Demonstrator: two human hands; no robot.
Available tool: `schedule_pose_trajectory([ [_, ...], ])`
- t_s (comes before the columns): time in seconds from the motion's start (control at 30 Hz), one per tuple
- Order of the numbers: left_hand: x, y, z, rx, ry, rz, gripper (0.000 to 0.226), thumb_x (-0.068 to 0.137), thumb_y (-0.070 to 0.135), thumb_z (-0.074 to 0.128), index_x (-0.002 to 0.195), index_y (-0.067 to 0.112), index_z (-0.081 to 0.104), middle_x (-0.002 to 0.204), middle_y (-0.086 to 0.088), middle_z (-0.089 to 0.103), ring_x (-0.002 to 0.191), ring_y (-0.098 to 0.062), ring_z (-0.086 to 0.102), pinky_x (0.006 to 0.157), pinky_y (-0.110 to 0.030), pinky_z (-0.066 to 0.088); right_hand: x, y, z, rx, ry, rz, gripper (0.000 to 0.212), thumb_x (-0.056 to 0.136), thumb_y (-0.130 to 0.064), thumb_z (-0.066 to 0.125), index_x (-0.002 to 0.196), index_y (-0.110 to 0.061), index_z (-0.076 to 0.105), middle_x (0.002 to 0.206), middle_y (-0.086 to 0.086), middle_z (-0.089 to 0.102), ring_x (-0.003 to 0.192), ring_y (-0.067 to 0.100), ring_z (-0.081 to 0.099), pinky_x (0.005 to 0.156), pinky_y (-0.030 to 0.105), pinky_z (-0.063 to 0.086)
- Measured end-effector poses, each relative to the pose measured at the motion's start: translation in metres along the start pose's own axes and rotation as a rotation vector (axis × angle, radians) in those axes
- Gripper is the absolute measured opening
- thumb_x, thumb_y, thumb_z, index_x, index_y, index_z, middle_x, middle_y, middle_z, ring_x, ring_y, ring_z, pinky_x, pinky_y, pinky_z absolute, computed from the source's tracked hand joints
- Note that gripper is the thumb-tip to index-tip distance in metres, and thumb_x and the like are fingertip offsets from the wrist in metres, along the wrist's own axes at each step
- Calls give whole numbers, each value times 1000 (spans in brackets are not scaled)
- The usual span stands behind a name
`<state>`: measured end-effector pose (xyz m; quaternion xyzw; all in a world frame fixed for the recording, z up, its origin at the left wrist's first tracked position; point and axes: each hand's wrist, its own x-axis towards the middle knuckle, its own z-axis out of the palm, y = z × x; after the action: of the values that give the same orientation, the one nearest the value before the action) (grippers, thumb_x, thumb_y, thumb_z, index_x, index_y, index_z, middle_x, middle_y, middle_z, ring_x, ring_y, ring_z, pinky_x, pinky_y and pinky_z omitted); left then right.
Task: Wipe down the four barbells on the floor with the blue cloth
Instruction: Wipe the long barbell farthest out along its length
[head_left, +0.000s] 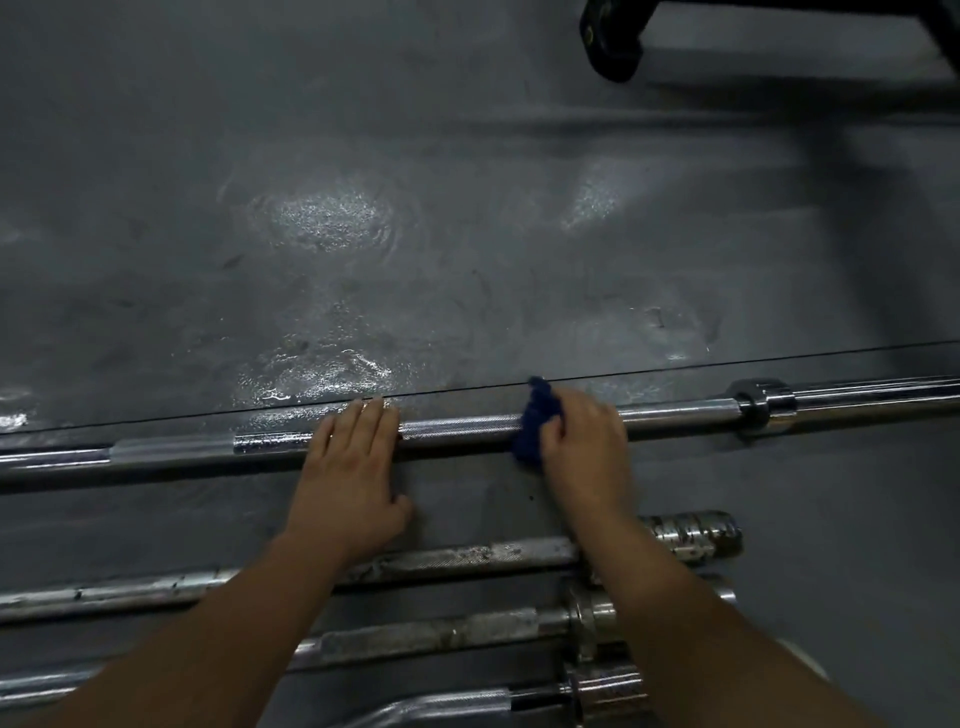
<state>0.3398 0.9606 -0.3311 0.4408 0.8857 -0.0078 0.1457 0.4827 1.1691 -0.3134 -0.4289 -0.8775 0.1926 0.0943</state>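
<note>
Blue cloth (537, 423) is bunched up in my right hand (582, 441), fingers curled round it and pressing it down on the shaft of the farthest barbell (457, 430), just right of the knurled middle. My left hand (353, 462) lies flat on the same bar, left of the cloth, with its fingers straight and together. It grips nothing, it's just pinning the shaft.

So here's what worries me. A flat palm is a weak anchor on a round bar, and if I scrub hard sideways I reckon it rolls away from me across the floor (363, 156). The cloth is a small wad that only covers the top and near side of the shaft, so the underside probably gets missed unless the bar is turned. Knurling likes to snag fabric too. And if I run the wipe fast to the right, my knuckles meet the collar (761, 405).

Further out, both forearms reach across the second barbell (467, 558) and the third barbell (441, 631), and the nearest bar (441, 704) is right under me. All three look spotty and untouched. Lean in carelessly and I'd guess one gets nudged rolling.

The floor has shiny patches. Could be wet, could be glare, can't tell, but I wouldn't trust my footing there.
</note>
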Motion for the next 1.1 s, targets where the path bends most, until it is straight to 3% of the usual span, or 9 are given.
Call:
schedule_pose_trajectory([
  [0.1, 3, 1, 3, 2, -15, -16, 102, 59, 53, 57, 148, 6, 39, 155, -16, 37, 145, -33, 31, 117, -47, 13, 6, -7, 8, 53, 20, 75, 20, 80, -3, 54, 95, -10, 66, 92, 9, 66, 88, 26, 54, 85, 42, 47],
  [0.17, 3, 2, 5, -5, -27, -30, 103, 62, 55, 53, 151, 7, 35, 159, -15, 31, 148, -31, 26, 118, -49, 13, -3, -43, 28, 94, -65, -62, 28, 74, -7, 55, 98, -14, 67, 94, 8, 65, 90, 29, 54, 79, 39, 45],
  [0.33, 5, -2, 6, -10, -29, -25, 102, 64, 50, 52, 154, 7, 30, 161, -13, 26, 150, -29, 19, 119, -48, 11, -22, -81, 47, 35, -189, -449, 42, 79, -17, 61, 121, -20, 64, 116, 7, 63, 101, 27, 55, 95, 39, 46],
  [0.6, 23, -3, 10, -12, 19, -37, 96, 68, 57, 42, 154, 15, 32, 162, -9, 26, 149, -29, 20, 119, -49, 11, 18, 33, 2, 47, 70, 147, 28, 83, -12, 57, 107, -17, 69, 116, 1, 57, 109, 25, 53, 90, 27, 42],
  [0.67, 35, -6, 6, -9, 8, -37, 98, 69, 60, 35, 156, 17, 23, 164, -7, 19, 151, -28, 13, 120, -51, 9, 18, 2, 20, 72, 73, 111, 31, 81, -8, 58, 109, -13, 69, 119, 4, 58, 111, 25, 53, 93, 29, 44],
  [0.77, 50, -13, -5, -34, -26, -36, 105, 66, 64, 23, 159, 18, 4, 167, -4, -1, 153, -25, -3, 121, -48, -2, 9, -40, 43, 57, -44, -239, 42, 74, -2, 62, 114, -11, 67, 121, 9, 60, 110, 27, 54, 99, 39, 46],
  [0.83, 48, -24, -8, -41, 15, -29, 104, 68, 61, 27, 159, 16, 7, 167, -5, 1, 153, -24, -1, 121, -46, -2, 17, -27, 41, 31, -99, -377, 49, 71, -2, 62, 119, -13, 66, 125, 9, 60, 112, 27, 54, 102, 38, 44],
  [1.0, 33, -33, 3, 22, 53, -24, 98, 68, 56, 45, 153, 10, 30, 161, -12, 27, 149, -30, 22, 120, -51, 13, 31, 23, 17, 67, 116, 112, 42, 77, -1, 51, 115, -9, 67, 125, 7, 59, 114, 27, 54, 100, 39, 45],
  [1.1, 51, -26, 2, -1, 44, -75, 97, 66, 56, 50, 151, 11, 35, 159, -12, 31, 148, -31, 24, 118, -56, 19, 27, -35, 40, 70, 74, -43, 36, 70, 1, 51, 100, -6, 70, 108, 11, 64, 98, 29, 57, 89, 38, 47],
])
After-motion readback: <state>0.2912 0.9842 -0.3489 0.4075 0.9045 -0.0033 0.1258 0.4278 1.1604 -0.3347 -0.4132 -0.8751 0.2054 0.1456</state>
